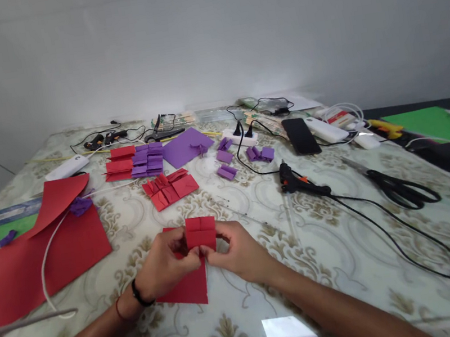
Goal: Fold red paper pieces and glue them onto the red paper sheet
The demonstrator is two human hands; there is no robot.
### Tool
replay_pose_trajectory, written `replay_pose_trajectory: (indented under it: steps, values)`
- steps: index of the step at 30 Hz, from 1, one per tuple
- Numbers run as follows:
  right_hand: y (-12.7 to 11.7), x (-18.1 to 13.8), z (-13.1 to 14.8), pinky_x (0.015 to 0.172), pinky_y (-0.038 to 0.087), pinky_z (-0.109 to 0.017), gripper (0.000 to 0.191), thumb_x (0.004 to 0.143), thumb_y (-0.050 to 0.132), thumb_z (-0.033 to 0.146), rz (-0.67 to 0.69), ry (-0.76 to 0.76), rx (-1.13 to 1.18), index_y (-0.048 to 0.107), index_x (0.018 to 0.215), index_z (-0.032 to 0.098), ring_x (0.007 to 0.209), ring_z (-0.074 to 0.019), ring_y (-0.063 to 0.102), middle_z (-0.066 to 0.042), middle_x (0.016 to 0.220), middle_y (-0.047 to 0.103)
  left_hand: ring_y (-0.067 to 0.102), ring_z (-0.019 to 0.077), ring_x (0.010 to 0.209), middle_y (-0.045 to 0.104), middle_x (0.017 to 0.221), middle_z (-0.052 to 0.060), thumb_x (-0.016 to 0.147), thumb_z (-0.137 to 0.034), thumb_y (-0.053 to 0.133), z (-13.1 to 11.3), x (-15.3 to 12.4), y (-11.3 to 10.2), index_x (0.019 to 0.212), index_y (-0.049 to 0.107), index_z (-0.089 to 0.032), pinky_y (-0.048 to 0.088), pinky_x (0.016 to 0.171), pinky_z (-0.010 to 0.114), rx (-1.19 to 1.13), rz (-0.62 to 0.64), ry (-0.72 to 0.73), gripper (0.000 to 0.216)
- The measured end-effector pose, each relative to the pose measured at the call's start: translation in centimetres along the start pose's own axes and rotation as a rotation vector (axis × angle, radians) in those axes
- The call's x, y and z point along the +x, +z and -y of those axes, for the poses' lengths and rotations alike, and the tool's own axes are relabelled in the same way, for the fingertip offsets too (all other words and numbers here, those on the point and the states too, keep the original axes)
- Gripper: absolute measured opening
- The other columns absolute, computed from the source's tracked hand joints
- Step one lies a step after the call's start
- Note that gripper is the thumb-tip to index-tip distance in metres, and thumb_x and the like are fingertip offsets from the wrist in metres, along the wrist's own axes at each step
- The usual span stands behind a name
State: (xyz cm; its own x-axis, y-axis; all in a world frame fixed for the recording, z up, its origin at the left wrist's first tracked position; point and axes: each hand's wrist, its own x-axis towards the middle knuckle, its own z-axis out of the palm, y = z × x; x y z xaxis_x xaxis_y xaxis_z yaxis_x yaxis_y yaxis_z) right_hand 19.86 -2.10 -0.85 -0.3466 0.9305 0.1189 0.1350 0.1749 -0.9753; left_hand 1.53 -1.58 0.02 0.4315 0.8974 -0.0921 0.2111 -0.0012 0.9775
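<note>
Between both hands, just above the table, is a small folded piece of red paper (201, 232) with creases across it. My left hand (167, 264) pinches its lower left side with thumb and fingers. On the other side, my right hand (238, 252) is closed on the same paper, the thumbs nearly meeting at its bottom edge. Beneath the left hand lies a flat red paper sheet (191, 290), partly covered. Farther back sit a folded red paper piece (171, 189) and a block of red and purple folded pieces (134, 162).
At right lie a black glue gun (302, 182) with its looping cord, black scissors (399, 186) and a phone (301, 136). Large red sheets (70, 244) spread at left under a white cable. Behind are small purple folded pieces (227, 172) and a white power strip (246, 138).
</note>
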Motion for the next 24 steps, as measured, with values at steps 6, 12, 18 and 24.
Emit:
replay_pose_trajectory:
  steps: [6,12,18,24]
  values:
    - [0.3,-0.2,-0.2,0.079,0.05,-0.028,0.014,0.077,0.064,0.014,-0.022,-0.005,0.009,0.072,0.088,0.016,0.08,-0.0174,0.062,0.0,0.083,0.07,0.063,0.0141,0.064,0.073,0.073,0.001,0.075,-0.016,0.061,-0.3,0.1,-0.1,0.083,0.069,-0.014,0.047,0.061,0.023,-0.002,-0.029,-0.005,0.011]
    - [0.1,0.0,-0.8,0.074,0.049,-0.026,0.016,0.077,0.063,0.013,-0.072,-0.012,0.037,0.072,0.09,0.016,0.075,-0.0149,0.059,0.001,0.082,0.068,0.058,0.0114,0.056,0.065,0.06,-0.002,0.074,-0.016,0.06,0.2,0.1,-0.9,0.072,0.058,-0.016,0.044,0.057,0.022,-0.05,-0.052,-0.034,0.004]
    - [-1.1,0.5,-1.1,0.074,0.051,-0.027,0.015,0.08,0.061,0.016,-0.114,-0.011,0.045,0.073,0.09,0.015,0.075,-0.0161,0.064,-0.001,0.084,0.073,0.06,0.0121,0.057,0.065,0.058,-0.001,0.075,-0.014,0.06,-0.2,0.5,-2.1,0.072,0.056,-0.016,0.045,0.06,0.023,-0.037,-0.101,-0.015,0.005]
    - [-1.8,0.9,-0.7,0.078,0.05,-0.03,0.019,0.082,0.064,0.016,-0.05,-0.067,-0.235,0.074,0.097,0.018,0.081,-0.0193,0.066,-0.003,0.09,0.075,0.063,0.0112,0.065,0.063,0.086,-0.001,0.083,-0.024,0.071,-0.5,0.6,-2.1,0.108,0.062,-0.018,0.05,0.064,0.024,-0.082,-0.127,0.085,0.028]
